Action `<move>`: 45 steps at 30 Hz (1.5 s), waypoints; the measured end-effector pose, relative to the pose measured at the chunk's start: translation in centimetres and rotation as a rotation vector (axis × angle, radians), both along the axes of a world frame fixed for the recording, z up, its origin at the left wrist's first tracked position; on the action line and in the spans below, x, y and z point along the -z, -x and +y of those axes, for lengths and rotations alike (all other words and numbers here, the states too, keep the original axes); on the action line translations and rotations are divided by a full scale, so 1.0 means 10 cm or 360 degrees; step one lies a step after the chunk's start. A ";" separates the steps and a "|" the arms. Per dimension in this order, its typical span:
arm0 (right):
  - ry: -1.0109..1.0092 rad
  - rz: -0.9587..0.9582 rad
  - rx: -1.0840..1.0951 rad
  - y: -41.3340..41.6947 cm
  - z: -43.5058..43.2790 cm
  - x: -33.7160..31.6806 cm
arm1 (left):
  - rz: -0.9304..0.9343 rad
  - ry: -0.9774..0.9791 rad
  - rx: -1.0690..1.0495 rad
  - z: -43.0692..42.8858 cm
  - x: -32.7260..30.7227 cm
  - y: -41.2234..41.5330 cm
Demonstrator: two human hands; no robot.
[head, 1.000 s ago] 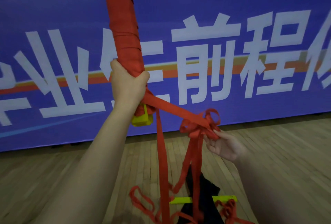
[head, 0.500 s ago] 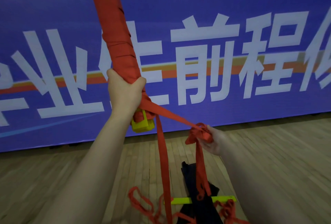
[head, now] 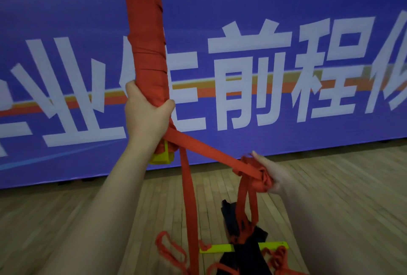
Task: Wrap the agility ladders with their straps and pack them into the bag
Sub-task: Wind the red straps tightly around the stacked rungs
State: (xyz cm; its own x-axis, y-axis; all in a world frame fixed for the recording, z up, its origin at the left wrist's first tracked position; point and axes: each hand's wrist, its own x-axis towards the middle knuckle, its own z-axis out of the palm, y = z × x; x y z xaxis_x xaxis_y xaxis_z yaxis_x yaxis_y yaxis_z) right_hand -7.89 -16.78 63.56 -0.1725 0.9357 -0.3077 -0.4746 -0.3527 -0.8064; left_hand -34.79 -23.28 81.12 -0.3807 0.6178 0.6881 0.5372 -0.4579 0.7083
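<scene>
A bundle of ladder rungs, wound in red strap, stands upright in front of me. My left hand grips it near its lower end, where the yellow rung ends stick out. A taut red strap runs from the bundle down to my right hand, which is closed on a bunched wad of strap. Another strap hangs straight down to the floor. A loose yellow rung and red strap loops lie on the floor across a black bag.
A large blue banner with white characters stands close ahead, on a wooden floor. The black bag and loose straps lie at my feet.
My right hand has closed on the bunched strap and pulled it down and to the right. The bundle has shifted slightly, still upright in my left hand.
</scene>
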 end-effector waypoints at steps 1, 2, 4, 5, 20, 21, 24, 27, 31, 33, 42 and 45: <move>0.0008 -0.0054 0.0071 -0.04 0.00 0.02 | -0.0003 -0.0014 0.0001 -0.01 -0.02 0.01; 0.0059 -0.0033 0.0161 -0.08 -0.01 0.05 | -0.0012 -0.0028 0.0002 -0.02 -0.04 0.03; 0.0166 -0.0042 0.0417 -0.19 -0.05 0.14 | -0.0039 -0.0072 -0.0008 -0.04 -0.07 0.08; 0.0218 -0.0056 0.0508 -0.27 -0.05 0.21 | -0.0055 -0.0096 -0.0015 -0.04 -0.08 0.10; -0.0135 0.0196 0.0538 -0.44 0.04 0.13 | -0.0441 -0.0139 0.0052 -0.02 -0.16 0.30; -0.0192 0.0232 0.0514 -0.43 0.03 0.12 | -0.0492 -0.0124 0.0083 -0.01 -0.15 0.30; -0.0275 0.0249 0.0467 -0.36 -0.04 0.08 | -0.0594 -0.0080 0.0142 0.01 -0.10 0.31; -0.0319 0.0356 0.0500 -0.33 -0.03 0.08 | -0.0665 -0.0052 0.0199 0.03 -0.07 0.34; -0.0317 0.0399 0.0515 -0.25 -0.05 0.04 | -0.0667 -0.0043 0.0263 0.00 -0.04 0.30; -0.0337 0.0460 0.0432 -0.20 -0.05 -0.01 | -0.0643 -0.0053 0.0269 -0.01 -0.02 0.25; -0.0432 -0.0249 0.0425 0.00 0.06 0.01 | -0.0475 -0.0091 0.0244 -0.13 -0.05 0.10; -0.0431 -0.0485 0.0702 0.04 0.07 0.01 | -0.0438 -0.0088 0.0259 -0.16 -0.06 0.07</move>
